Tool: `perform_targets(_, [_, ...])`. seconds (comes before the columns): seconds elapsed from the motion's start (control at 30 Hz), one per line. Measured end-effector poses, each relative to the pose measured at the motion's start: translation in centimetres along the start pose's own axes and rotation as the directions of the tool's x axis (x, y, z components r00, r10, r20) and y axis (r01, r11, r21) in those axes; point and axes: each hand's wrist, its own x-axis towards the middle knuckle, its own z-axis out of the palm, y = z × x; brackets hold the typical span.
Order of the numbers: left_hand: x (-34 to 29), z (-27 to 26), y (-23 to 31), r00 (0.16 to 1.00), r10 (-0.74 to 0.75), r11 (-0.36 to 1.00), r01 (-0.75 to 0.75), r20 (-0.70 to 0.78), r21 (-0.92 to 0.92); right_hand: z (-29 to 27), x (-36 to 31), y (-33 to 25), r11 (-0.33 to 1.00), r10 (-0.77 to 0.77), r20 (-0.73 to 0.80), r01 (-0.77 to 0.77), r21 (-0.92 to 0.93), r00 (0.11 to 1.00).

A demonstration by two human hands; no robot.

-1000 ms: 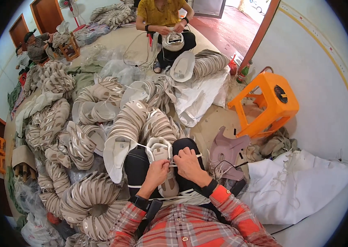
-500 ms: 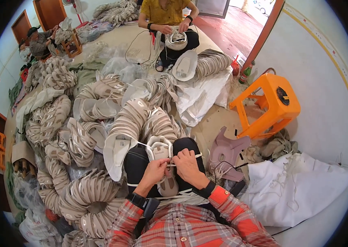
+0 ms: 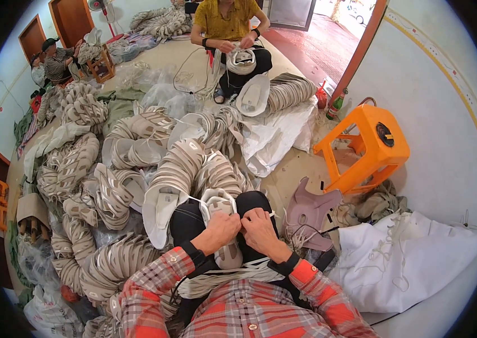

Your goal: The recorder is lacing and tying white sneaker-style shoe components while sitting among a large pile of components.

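Note:
A beige and white shoe upper (image 3: 229, 256) lies between my knees, its padded collar (image 3: 217, 197) away from me and its toe toward me. Over its middle my left hand (image 3: 222, 230) is closed, fingertips pinched at the lacing. My right hand (image 3: 258, 230) is also pinched, its fingertips almost meeting those of the left. Both appear to grip the white shoelace, which the fingers mostly hide. A white strand runs from the collar to a stack of nested uppers (image 3: 175, 172) just beyond my left knee. A bundle of pale laces (image 3: 224, 279) lies across my lap.
More stacked uppers (image 3: 117, 265) and plastic bags cover the floor at left. Opposite sits a person in a yellow shirt (image 3: 226, 22), handling another upper. To the right are an orange stool (image 3: 382, 141), a mauve plastic piece (image 3: 311, 211) and white sheeting (image 3: 399, 259).
My left hand has moved up and right over the upper, wrist turned, closing in on my right hand. The lace stretch seen between them is now mostly covered.

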Motion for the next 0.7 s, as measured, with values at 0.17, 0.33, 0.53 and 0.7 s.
perform_targets(0.17, [0.7,-0.2,-1.7,0.974,-0.186,0.938,0.214,0.126,-0.274,-0.7,0.4,-0.6,0.995,-0.073,-0.029,0.071,-0.069,0.997])
perform_targets(0.33, [0.6,1.7,-2.4,0.988,-0.150,0.935,0.157,0.046,-0.317,0.0,0.8,0.6,0.999,0.049,-0.039,-0.048,0.004,0.998])
perform_targets(0.53, [1.4,3.6,-5.1,0.996,0.029,0.966,-0.007,0.080,-0.260,1.3,3.7,1.0,0.992,-0.089,0.080,0.082,0.093,0.993])
perform_targets(0.7, [-2.3,-2.7,-7.9,0.883,-0.103,-0.342,0.400,0.457,-0.850,-0.1,1.6,0.6,0.992,-0.092,0.061,0.086,0.092,0.994])
